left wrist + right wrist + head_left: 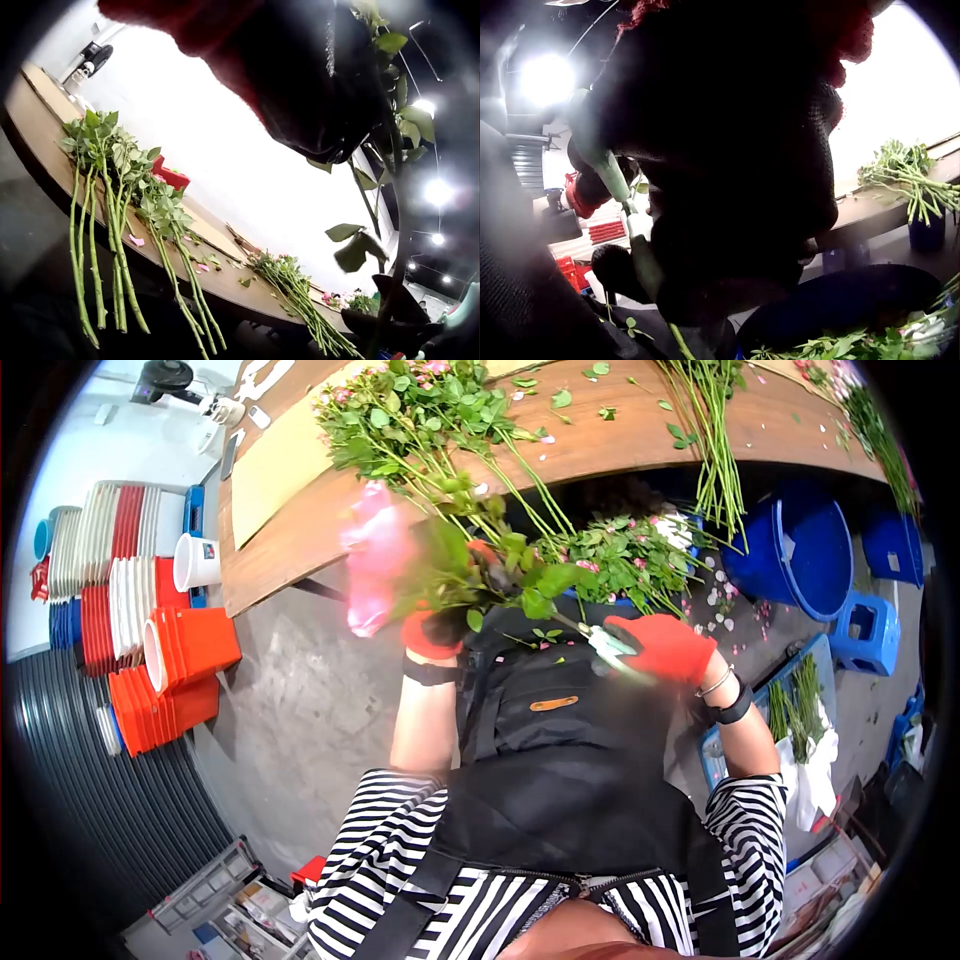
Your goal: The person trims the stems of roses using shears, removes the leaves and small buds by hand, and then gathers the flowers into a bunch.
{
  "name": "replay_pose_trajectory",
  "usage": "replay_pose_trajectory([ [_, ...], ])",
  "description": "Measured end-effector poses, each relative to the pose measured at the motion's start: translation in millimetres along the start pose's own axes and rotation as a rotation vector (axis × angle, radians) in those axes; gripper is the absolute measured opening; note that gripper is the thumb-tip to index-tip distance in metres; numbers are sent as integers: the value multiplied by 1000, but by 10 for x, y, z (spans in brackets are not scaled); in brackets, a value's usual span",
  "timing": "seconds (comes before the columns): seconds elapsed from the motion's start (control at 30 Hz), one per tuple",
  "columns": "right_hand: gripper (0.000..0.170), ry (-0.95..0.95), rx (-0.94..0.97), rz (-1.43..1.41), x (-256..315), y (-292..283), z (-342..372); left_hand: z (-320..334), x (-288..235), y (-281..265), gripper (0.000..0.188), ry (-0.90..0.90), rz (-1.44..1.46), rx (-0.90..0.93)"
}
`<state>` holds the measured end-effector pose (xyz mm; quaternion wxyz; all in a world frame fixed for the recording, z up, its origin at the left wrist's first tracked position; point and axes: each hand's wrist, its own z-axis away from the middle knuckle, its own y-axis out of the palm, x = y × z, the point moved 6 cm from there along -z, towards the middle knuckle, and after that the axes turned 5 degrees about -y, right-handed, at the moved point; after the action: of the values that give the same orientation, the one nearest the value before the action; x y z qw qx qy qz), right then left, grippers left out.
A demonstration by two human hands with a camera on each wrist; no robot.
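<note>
— Starting with the head view: gripping what?

— With the left hand (440, 630), curling round the leafy stem (455, 575) of a pink rose (375, 560). Holding it in front of the table's (280, 555) near edge, just right of the near left corner. With the right hand (665, 650), gripping pale green shears (610, 645) and pointing the blades at the lower leaves.

— Touching them?

— Coming close, but not managing to tell contact through the blur. Behind, seeing a rose bunch (410, 420) on the table, sending stems over the near edge.

— Doing which step, then?

— Probably trimming: snipping off leaves or shortening the stem. Next, likely calling for steadying the rose, placing the blades and squeezing, well apart from the left hand.

— Turning to the left wrist view?

— Seeing the left hand dark and folded, with leaves hanging beside it. Along the table's near edge, seeing green bundles (112, 165) overhanging with bare stem ends.

— And finding what from the right wrist?

— Mostly seeing the right hand in silhouette, wrapping the handles; not making out the spread of the blades. Below, seeing a dark blue tub (840, 292); beyond, a stem bundle (904, 172) jutting past the table's edge.
</note>
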<state>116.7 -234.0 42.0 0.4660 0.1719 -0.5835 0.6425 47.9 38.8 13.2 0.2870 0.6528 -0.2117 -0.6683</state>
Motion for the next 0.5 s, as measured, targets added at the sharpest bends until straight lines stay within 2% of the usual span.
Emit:
replay_pose_trajectory([
  [0.03, 51, -20, -15, -30, -2, 19, -23, 3, 14, -9, 35, -3, 73, 39],
  [0.13, 49, -39, -197, -47, -266, 130, -53, -28, 94, -45, 39, 17, 84, -115],
  [0.17, 44, 17, -198, -21, -107, 39, -47, -19, -12, 95, 39, 44, 171, -128],
  [0.2, 43, 34, -216, -214, -137, 54, -27, -11, -104, 247, 40, 71, 260, -139],
  [0.23, 43, 50, -231, -404, -210, 81, -2, -21, -148, 231, 40, 161, 14, -230],
  [0.27, 43, 65, -244, -594, -276, 121, 13, -82, -177, 236, 41, 196, -109, -332],
  [0.3, 46, 61, -306, -660, -319, 139, 23, -137, -205, 243, 41, 219, -237, -442],
  [0.33, 59, 74, -201, -710, -492, 223, 6, -189, -231, 251, 42, 230, -361, -557],
  [0.4, 68, 59, -225, -864, -642, 282, 74, -362, -213, 223, 44, 106, -227, -696],
  [0.43, 72, 52, -224, -948, -659, 282, 96, -437, -243, 311, 47, 109, -273, -621],
  [0.47, 74, 45, -198, -1045, -595, 249, 91, -465, -246, 415, 47, 61, -249, -623],
  [0.5, 75, 9, -228, -839, -453, 113, 109, -482, -247, 552, 47, 10, -226, -623],
])
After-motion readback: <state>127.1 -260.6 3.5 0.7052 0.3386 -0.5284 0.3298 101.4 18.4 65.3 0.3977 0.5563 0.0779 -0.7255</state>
